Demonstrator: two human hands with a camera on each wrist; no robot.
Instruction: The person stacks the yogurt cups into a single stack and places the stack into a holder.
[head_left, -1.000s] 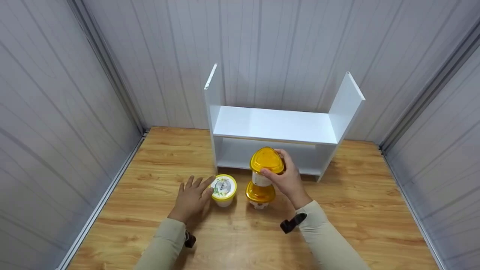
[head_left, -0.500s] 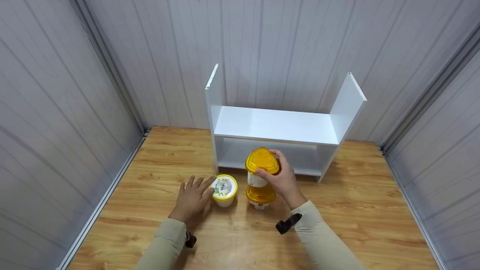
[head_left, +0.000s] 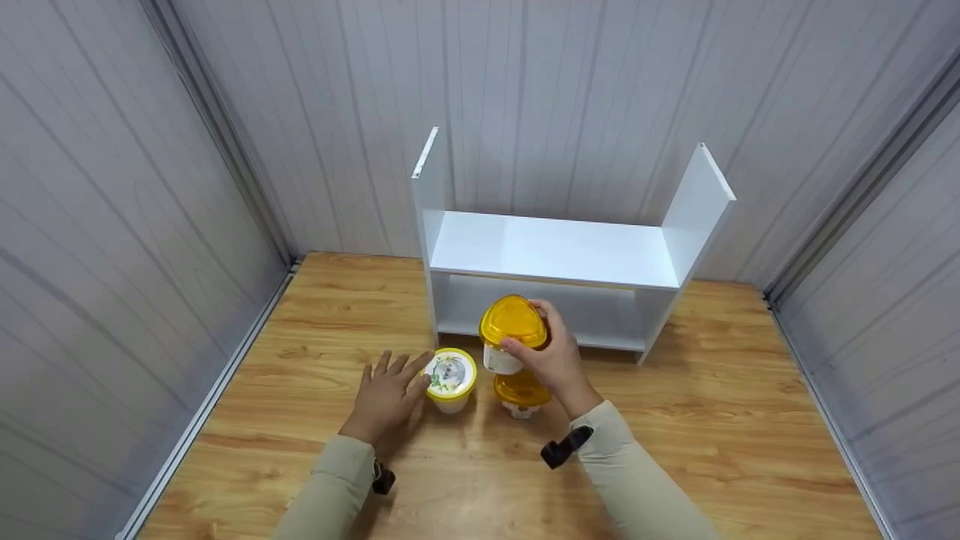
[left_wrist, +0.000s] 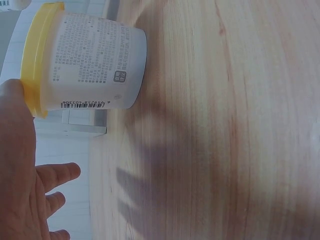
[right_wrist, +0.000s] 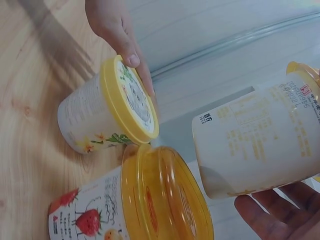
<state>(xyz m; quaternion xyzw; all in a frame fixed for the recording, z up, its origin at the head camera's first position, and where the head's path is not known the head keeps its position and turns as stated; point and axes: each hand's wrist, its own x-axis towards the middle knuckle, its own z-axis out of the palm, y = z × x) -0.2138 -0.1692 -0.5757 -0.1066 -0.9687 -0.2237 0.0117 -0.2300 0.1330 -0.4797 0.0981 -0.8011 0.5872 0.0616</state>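
Glossy, translucent amber plastic is seen in the tub lids [head_left: 512,319] at mid-frame. The tabletop [head_left: 750,412] is wood-grained and faintly glossy, the shelf [head_left: 555,247] smoothly finished; matt cloth is shown by the sleeves [head_left: 326,487] at bottom.

On the bench [head_left: 465,480] stands the lower tub [head_left: 520,391]. Just left of it, apart, is the left tub [head_left: 451,376]; farther left lies the left hand [head_left: 386,397], fingers [head_left: 415,365] at the left tub. Above the lower tub and slightly left is the held tub [head_left: 513,319], in the right hand [head_left: 556,358]. Behind the lower tub stands the shelf unit [head_left: 555,244].
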